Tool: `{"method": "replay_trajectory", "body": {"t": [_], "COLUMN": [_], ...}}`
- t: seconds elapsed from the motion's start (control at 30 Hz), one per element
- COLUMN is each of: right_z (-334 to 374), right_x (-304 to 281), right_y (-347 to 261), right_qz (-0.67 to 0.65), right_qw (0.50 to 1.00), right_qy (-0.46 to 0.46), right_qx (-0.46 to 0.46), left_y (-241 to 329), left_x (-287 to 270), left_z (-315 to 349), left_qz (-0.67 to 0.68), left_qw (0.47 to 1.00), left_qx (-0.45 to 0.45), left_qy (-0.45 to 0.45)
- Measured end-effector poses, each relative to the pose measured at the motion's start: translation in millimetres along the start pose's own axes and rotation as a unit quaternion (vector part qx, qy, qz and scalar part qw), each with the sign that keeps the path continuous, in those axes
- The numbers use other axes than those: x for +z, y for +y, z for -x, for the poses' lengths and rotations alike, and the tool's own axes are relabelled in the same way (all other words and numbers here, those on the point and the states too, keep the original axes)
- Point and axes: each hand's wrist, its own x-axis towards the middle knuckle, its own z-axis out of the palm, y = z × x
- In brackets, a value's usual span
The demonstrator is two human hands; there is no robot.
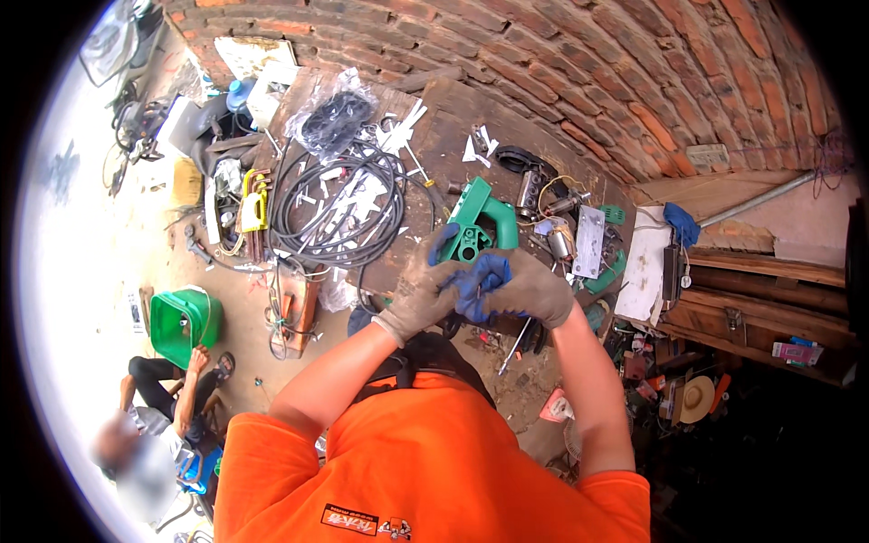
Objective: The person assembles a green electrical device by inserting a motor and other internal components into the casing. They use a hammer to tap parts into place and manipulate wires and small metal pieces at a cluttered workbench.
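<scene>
Both my hands wear grey-brown gloves with blue-coated fingers and meet at the table's near edge. My left hand [418, 288] is closed, one blue fingertip raised beside a green plastic tool housing [498, 222]. Curled against it is my right hand [534, 291], its blue fingers bunched together. Whatever lies between the hands is hidden by the gloves. The housing, with a curved handle and round openings, sits just beyond my fingers; whether they touch it is unclear. To its right lie a metal motor part [561, 242], a grey metal plate [589, 242] and another green casing piece [608, 271].
A coiled black cable [398, 204] and white scraps cover the wooden table's [444, 109] left part. Yellow-held hex keys [254, 204] stand at its left edge. A brick wall [543, 63] rises behind. At lower left, a seated person [154, 452] reaches toward a green bucket [172, 339].
</scene>
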Motion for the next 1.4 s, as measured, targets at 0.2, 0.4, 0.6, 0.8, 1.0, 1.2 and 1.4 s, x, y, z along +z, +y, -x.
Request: {"method": "replay_trajectory", "body": {"t": [0.2, 0.4, 0.6, 0.8, 1.0, 1.2, 1.4], "right_z": [6, -1, -10, 6, 1, -1, -2], "right_x": [32, 51, 77, 64, 61, 64, 59], "right_y": [-4, 27, 33, 17, 5, 0, 26], "right_qz": [0.517, 0.308, -0.009, 0.427, 0.64, 0.525, 0.558], "right_qw": [0.81, 0.896, 0.912, 0.804, 0.687, 0.769, 0.734], "right_qy": [0.184, 0.292, 0.389, 0.391, 0.324, 0.364, 0.374], "right_qx": [-0.208, -0.131, -0.133, -0.136, -0.12, -0.033, -0.098], "left_y": [-5, -2, -4, -1, 0, -2, -1], "left_x": [2, 2, 8, 4, 2, 1, 7], "left_z": [1, 2, 3, -1, -2, 3, 2], "left_qz": [0.019, -0.008, 0.019, 0.013, 0.0, -0.02, 0.046], "left_qw": [1.0, 1.0, 0.999, 1.0, 0.999, 1.0, 0.999], "left_qx": [-0.002, 0.012, -0.015, 0.018, 0.021, 0.002, -0.012], "left_qy": [0.004, 0.004, 0.027, 0.021, 0.028, 0.015, 0.017]}}
